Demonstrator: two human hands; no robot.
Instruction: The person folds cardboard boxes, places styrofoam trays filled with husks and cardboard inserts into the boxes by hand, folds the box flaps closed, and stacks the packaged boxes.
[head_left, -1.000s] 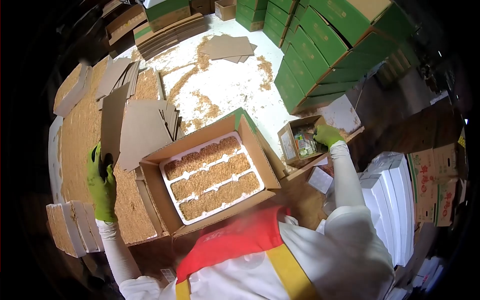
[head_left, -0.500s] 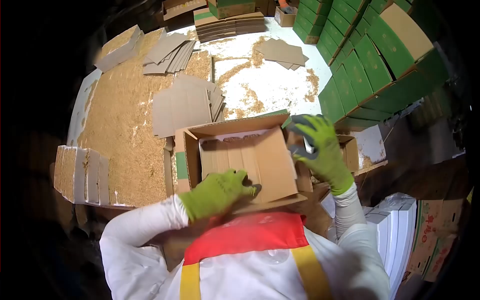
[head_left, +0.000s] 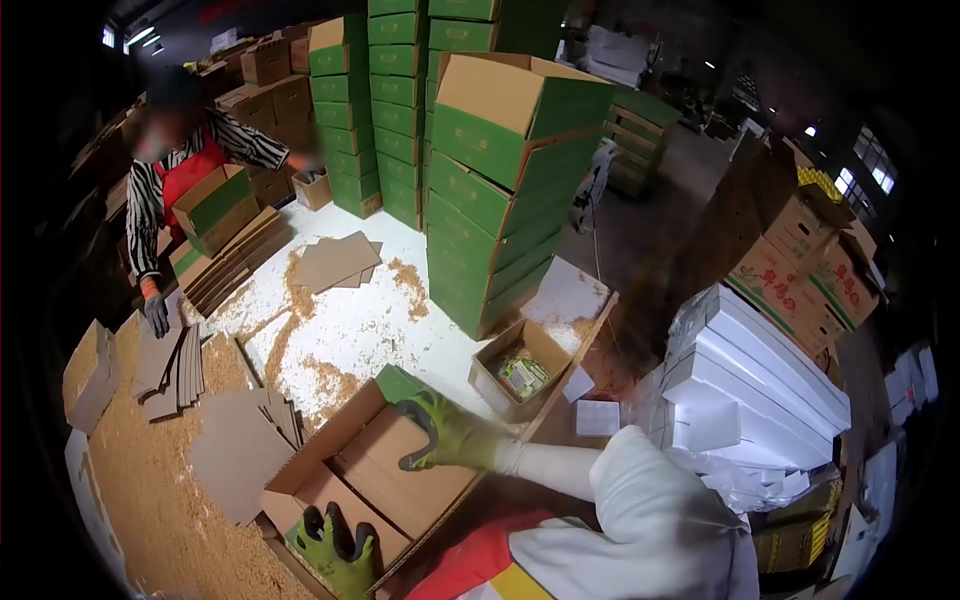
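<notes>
An open cardboard box with green outer panels stands in front of me. Flat brown cardboard pieces lie inside it, with a dark gap between two of them. My left hand, in a green glove with dark fingertips, rests at the box's near left end. Its fingers are spread over the cardboard there. Over the far right part of the box is my right hand, gloved alike. Its thumb and fingers are apart in a curve, touching or just above the cardboard, with nothing visible between them.
Cardboard sheets lie left of the box on a sawdust-strewn table. Green boxes are stacked behind. A small carton holds printed packets. White foam boxes stand right. A co-worker touches sheets at the far left.
My view has swung right, bringing a co-worker into sight. My right hand has moved from beside the box to over its cardboard. My left hand now lies at the box's left end.
</notes>
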